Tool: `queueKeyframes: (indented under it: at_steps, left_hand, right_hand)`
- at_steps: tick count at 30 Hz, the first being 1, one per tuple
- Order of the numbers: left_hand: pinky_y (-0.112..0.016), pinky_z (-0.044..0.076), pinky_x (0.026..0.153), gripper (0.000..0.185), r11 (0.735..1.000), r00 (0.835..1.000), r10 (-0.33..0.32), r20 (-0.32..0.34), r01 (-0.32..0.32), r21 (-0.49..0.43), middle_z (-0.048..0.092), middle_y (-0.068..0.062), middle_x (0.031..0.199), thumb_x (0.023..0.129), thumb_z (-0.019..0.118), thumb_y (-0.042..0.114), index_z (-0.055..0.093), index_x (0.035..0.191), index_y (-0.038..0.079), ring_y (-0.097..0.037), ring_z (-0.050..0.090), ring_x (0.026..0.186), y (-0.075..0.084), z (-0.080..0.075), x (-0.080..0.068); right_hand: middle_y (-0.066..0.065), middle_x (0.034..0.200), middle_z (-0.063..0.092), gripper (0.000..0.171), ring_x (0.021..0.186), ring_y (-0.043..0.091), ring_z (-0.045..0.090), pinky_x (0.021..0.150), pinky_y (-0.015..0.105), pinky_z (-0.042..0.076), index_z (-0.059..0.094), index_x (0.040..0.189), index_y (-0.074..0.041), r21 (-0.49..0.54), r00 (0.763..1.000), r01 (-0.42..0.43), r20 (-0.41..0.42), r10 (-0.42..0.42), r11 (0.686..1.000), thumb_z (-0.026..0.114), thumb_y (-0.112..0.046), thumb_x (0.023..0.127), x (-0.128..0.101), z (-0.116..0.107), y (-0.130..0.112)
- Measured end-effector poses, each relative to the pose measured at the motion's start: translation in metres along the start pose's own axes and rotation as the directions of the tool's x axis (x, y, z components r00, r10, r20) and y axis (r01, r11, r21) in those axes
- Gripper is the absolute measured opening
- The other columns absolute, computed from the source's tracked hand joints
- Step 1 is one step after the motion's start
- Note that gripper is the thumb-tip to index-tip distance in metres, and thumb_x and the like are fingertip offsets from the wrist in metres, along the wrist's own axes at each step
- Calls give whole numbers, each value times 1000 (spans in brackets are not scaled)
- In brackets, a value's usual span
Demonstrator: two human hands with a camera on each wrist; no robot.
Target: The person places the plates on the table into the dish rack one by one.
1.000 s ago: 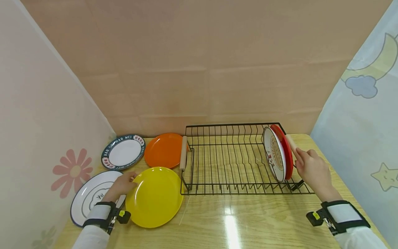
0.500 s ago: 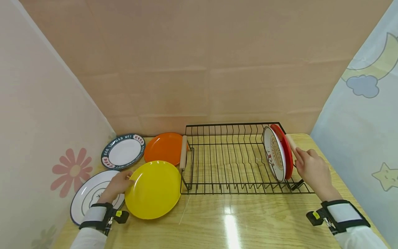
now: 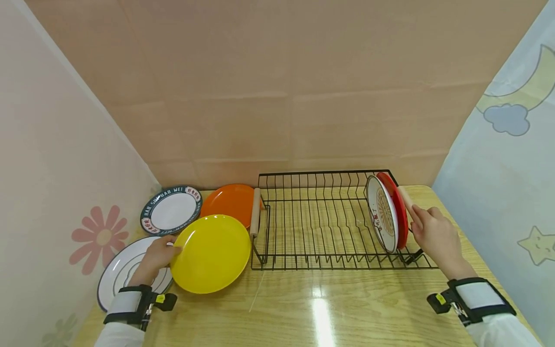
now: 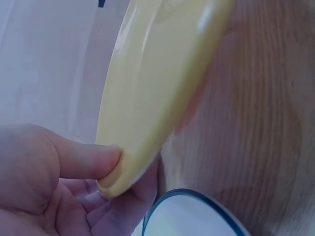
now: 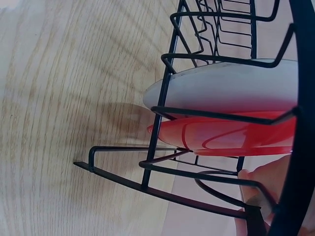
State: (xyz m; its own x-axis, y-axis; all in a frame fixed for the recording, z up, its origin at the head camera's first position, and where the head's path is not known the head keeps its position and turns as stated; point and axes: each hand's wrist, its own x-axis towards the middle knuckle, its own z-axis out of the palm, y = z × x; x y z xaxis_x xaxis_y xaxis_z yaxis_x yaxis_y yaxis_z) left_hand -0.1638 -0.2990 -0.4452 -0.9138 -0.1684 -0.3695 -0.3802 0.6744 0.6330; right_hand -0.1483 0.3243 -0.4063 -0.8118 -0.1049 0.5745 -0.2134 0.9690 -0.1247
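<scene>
My left hand [image 3: 158, 253] pinches the left rim of a yellow plate [image 3: 212, 255], thumb on top and fingers underneath. In the left wrist view the yellow plate [image 4: 157, 83] is tilted and raised off the table. My right hand [image 3: 437, 238] holds the wooden handle [image 3: 407, 202] at the right end of a black wire dish rack [image 3: 329, 268]. Upright in the rack's right end stand a red plate [image 3: 403, 221] and, left of it, a white patterned plate [image 3: 383, 214]. In the right wrist view, rack bars partly hide my right hand [image 5: 270, 182].
Left of the rack lie an orange plate [image 3: 230, 205], a white plate with a dark green lettered rim [image 3: 173, 212], and a blue-rimmed white plate [image 3: 114, 277] under my left forearm. A second wooden handle [image 3: 256, 212] forms the rack's left end. Walls stand behind and at both sides.
The yellow plate has been raised off the table and moved slightly back and left with my left hand, now overlapping the orange plate. My right hand stays on the rack handle.
</scene>
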Motion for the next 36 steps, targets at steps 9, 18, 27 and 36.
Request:
queueKeyframes:
  at_steps: [9, 18, 27, 36]
  left_hand:
    - [-35, 54, 69, 42, 998, 999, 2, -33, -4, -59, 52, -28, 108, 91, 49, 16, 41, 123, -9, -26, 56, 78, 1, -13, -9]
    - [-32, 53, 70, 47, 994, 998, 14, -57, -20, -105, 49, -31, 113, 93, 49, 21, 37, 127, -9, -24, 56, 78, 3, -20, -20]
    - [-32, 54, 72, 45, 986, 996, 44, -78, -56, -158, 51, -31, 116, 94, 48, 24, 39, 126, -5, -22, 58, 78, 11, -22, -29]
    - [-29, 53, 74, 49, 979, 992, 90, -92, -105, -174, 51, -28, 116, 95, 47, 28, 38, 130, -6, -22, 58, 78, 22, -24, -38]
  right_hand:
    - [27, 74, 51, 39, 43, 28, 42, 36, 42, 38, 61, 105, 13, 4, 1000, 11, -7, -11, 1000, 68, 6, 68, 0, 0, 0]
    - [27, 74, 50, 40, 43, 25, 41, 36, 41, 39, 60, 105, 13, 5, 1000, 11, 5, -11, 1000, 70, 6, 67, 0, -1, 1]
    - [28, 76, 50, 40, 42, 23, 39, 36, 38, 39, 60, 107, 14, 7, 999, -8, 37, 7, 1000, 69, 5, 69, 1, -1, 3]
    - [28, 77, 49, 40, 43, 24, 41, 36, 39, 39, 59, 107, 14, 22, 997, -37, 63, 36, 999, 69, 4, 70, 1, -2, 3]
